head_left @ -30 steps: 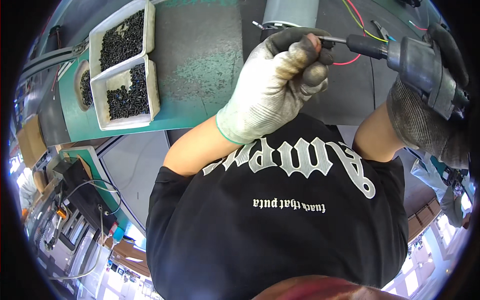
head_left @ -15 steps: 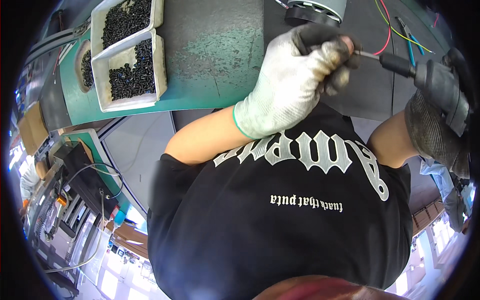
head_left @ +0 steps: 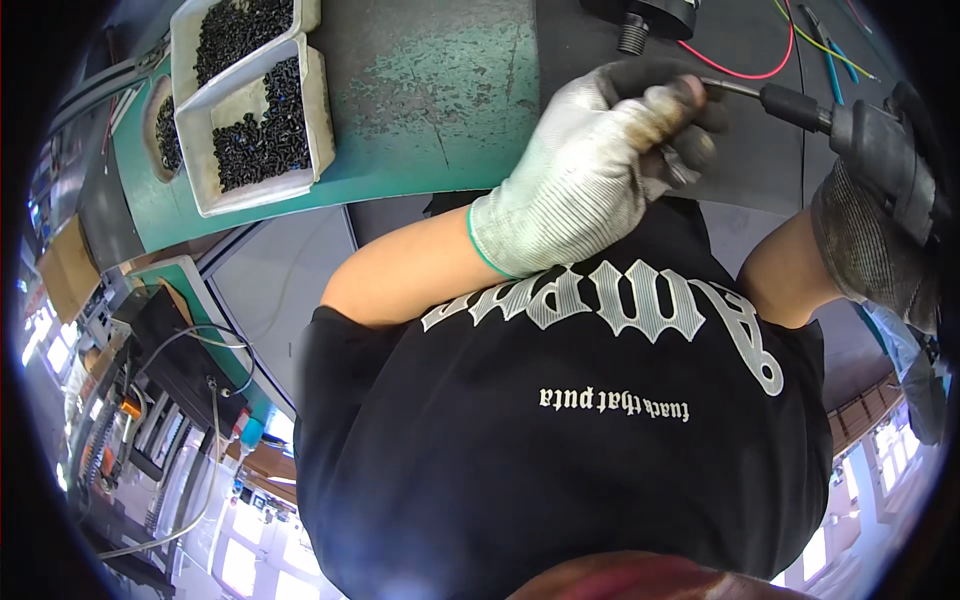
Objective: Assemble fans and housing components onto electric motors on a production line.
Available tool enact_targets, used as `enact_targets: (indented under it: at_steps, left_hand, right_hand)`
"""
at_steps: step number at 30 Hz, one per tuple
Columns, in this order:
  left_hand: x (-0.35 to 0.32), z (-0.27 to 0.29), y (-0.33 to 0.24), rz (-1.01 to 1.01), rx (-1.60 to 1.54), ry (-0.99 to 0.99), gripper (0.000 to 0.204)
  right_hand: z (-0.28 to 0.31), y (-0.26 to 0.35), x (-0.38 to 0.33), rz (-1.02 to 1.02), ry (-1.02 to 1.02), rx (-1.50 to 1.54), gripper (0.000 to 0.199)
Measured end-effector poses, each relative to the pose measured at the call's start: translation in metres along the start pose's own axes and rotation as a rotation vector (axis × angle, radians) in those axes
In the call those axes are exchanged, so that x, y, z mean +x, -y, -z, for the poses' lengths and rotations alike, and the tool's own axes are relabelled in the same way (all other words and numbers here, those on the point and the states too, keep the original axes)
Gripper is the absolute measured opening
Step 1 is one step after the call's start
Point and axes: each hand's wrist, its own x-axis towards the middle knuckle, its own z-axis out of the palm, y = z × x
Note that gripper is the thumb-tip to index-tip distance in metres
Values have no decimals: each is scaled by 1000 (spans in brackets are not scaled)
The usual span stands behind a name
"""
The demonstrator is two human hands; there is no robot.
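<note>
My right hand (head_left: 878, 235), in a dark, soiled knit glove, is wrapped round a black power screwdriver (head_left: 880, 150) at the right. Its long metal bit (head_left: 735, 87) points left. My left hand (head_left: 600, 165) wears a whitish glove, dirty at the fingers, and closes its thumb and fingers at the bit's tip. Whatever lies between those fingertips is hidden. Just beyond my left hand, at the top edge, is a black round part with a threaded shaft (head_left: 633, 35), cut off by the frame.
Two white bins (head_left: 325, 115) of small black screws (head_left: 265, 135) stand at the left of the worn green bench mat (head_left: 430, 120), beside a round dish (head_left: 160, 100). Blue-handled pliers (head_left: 833, 75), a red wire (head_left: 745, 75) and a yellow-green wire (head_left: 830, 48) lie at the far right.
The grey housing at the top edge has gone out of view, and a black part with a threaded shaft shows there. Both hands keep nearly the same place; the view has shifted slightly.
</note>
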Motion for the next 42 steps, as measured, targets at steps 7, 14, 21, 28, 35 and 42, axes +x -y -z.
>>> enact_targets:
  at_steps: [7,14,21,28,35,42]
  left_hand:
    - [3,9,0,55,-23,54,21]
    - [4,5,9,9,-104,-33,22]
    - [-4,-1,9,-114,59,-155,19]
    - [12,9,11,185,-26,91,32]
    - [19,-10,15,168,119,-274,33]
    - [14,-73,9,-1314,1578,167,18]
  right_hand:
    - [32,8,-33,48,-80,-176,36]
    - [29,-1,-39,97,-61,-301,37]
    - [11,-30,-28,155,22,-320,38]
    - [-31,-16,4,381,38,-477,39]
    - [-44,13,34,-396,-255,73,37]
    - [-47,23,39,-434,-375,-115,32]
